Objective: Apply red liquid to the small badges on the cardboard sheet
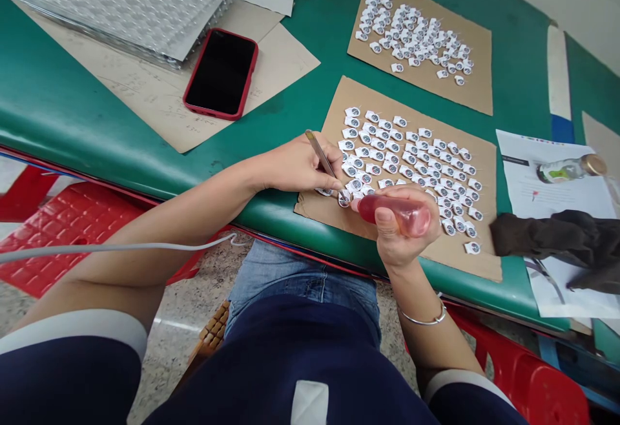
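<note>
My left hand (310, 163) is closed around a thin metal tool (320, 154), its tip down on a small white piece (344, 197) with a dark round centre, near the lower left edge of a cardboard sheet (329, 214). Wrapped round a soft bottle of pink liquid (397, 214), my right hand (411, 234) points the nozzle at that same piece from the right. Many similar white pieces lie in rough rows on the sheet, some partly hidden behind my right hand.
Behind lies a second cardboard sheet (361, 57) of white pieces. A red-cased phone (221, 75) and clear plastic trays (116, 8) are at left. To the right are a small glass bottle (564, 170), printed paper (518, 173) and dark cloth (557, 238).
</note>
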Tool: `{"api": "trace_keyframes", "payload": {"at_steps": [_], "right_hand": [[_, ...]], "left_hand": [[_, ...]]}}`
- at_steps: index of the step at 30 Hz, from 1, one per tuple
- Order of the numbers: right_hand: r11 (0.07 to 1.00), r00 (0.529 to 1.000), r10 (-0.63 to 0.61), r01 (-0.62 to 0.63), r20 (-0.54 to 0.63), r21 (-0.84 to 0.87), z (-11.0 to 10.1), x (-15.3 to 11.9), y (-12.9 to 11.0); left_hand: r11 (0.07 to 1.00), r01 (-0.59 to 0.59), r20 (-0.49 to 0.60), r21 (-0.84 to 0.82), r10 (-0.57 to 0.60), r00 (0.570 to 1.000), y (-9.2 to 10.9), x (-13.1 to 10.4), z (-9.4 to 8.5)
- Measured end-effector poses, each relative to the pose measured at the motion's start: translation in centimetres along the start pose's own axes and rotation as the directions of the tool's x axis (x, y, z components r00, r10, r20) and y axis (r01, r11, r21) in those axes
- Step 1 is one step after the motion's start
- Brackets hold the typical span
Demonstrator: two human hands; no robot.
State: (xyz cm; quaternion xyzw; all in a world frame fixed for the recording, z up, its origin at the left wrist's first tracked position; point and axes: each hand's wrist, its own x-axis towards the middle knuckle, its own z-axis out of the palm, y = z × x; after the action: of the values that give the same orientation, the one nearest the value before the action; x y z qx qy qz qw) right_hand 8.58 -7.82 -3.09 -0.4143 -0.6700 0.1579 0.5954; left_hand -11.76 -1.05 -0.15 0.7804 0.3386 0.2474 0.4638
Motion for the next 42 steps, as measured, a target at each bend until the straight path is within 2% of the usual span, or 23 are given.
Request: {"api": "trace_keyframes", "payload": {"at_steps": [10, 12, 14, 16, 17, 20, 23, 26, 31, 35, 38, 42], "right_hand": [[0.999, 1.0, -0.027, 0.027, -0.007, 0.033, 0.1, -0.1, -0.1], [0.997, 0.995, -0.03, 0.037, -0.1, 0.071, 0.0, 0.3, -0.4], [0.99, 0.967, -0.007, 0.042, -0.253, 0.137, -0.3, 1.0, -0.7], [0.979, 0.928, 0.08, -0.003, -0.364, 0.206, -1.0, 2.1, -0.9], [0.969, 0.916, 0.145, -0.057, -0.373, 0.239, -1.5, 2.8, -1.0], [0.917, 0.898, 0.315, -0.206, -0.306, 0.342, -2.8, 5.6, -1.3], [0.86, 0.911, 0.385, -0.296, -0.148, 0.417, -2.8, 8.4, -1.7], [0.829, 0.923, 0.384, -0.328, -0.034, 0.452, -1.0, 9.9, -2.0], [0.821, 0.922, 0.385, -0.358, 0.031, 0.444, 2.3, 8.8, -1.6], [0.83, 0.922, 0.386, -0.359, 0.025, 0.427, 2.7, 7.3, -0.8], [0.835, 0.918, 0.397, -0.363, 0.005, 0.412, 2.5, 7.0, -0.5], [0.825, 0.917, 0.399, -0.37, 0.022, 0.427, 2.6, 6.8, -0.7]], "left_hand": [[1.0, -0.01, 0.007, 0.013, 0.01, 1.0, 0.0, 0.0, 0.0], [1.0, -0.008, 0.015, 0.004, 0.008, 1.0, 0.0, 0.0, 0.0], [1.0, -0.014, 0.015, -0.013, 0.015, 1.0, 0.2, 0.0, -0.1], [0.999, -0.016, -0.037, -0.037, 0.014, 0.999, 0.5, -0.3, -0.4], [0.999, -0.011, -0.087, -0.042, 0.008, 0.996, 0.7, -0.6, -0.5], [0.998, 0.016, -0.274, 0.058, 0.001, 0.962, 0.9, -2.0, -0.4], [0.936, 0.008, -0.396, 0.352, 0.141, 0.907, 0.3, -4.3, 0.7], [0.876, -0.102, -0.415, 0.472, 0.322, 0.851, -0.6, -6.5, 2.1], [0.869, -0.06, -0.418, 0.492, 0.296, 0.859, -1.0, -8.0, 3.9], [0.838, -0.118, -0.408, 0.533, 0.377, 0.831, -0.6, -7.6, 4.3], [0.795, -0.188, -0.366, 0.577, 0.457, 0.81, -0.9, -7.4, 4.5], [0.751, -0.208, -0.344, 0.627, 0.506, 0.791, -1.3, -7.3, 4.6]]}}
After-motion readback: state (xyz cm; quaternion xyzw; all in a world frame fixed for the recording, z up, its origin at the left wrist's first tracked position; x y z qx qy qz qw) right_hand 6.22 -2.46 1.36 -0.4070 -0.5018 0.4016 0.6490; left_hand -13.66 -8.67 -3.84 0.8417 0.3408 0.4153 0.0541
